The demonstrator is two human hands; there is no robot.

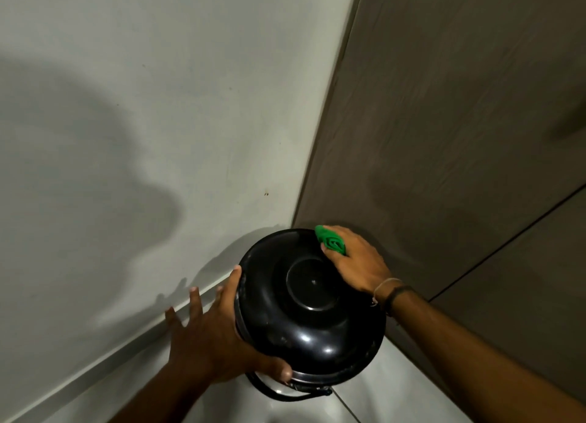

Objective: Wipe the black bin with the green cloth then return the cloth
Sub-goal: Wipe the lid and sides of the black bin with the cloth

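**Bin braced by left hand, cloth pressed on by right**

Round glossy black plastic bin (309, 311) sits in the floor corner where the pale wall (158, 105) meets the brown panel wall (459, 121). Left hand (212, 337) spread wide, thumb and palm gripping the bin's left side. Right hand (355, 257) clutches the bunched green cloth (331, 240) against the bin's upper right edge. Black handle (285, 394) hangs below.

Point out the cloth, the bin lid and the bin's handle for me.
Cloth (331, 240), head view: bunched middle under the right hand.
Bin lid (312, 281), head view: centre recess.
Handle (276, 394), head view: curved bar below the rim.
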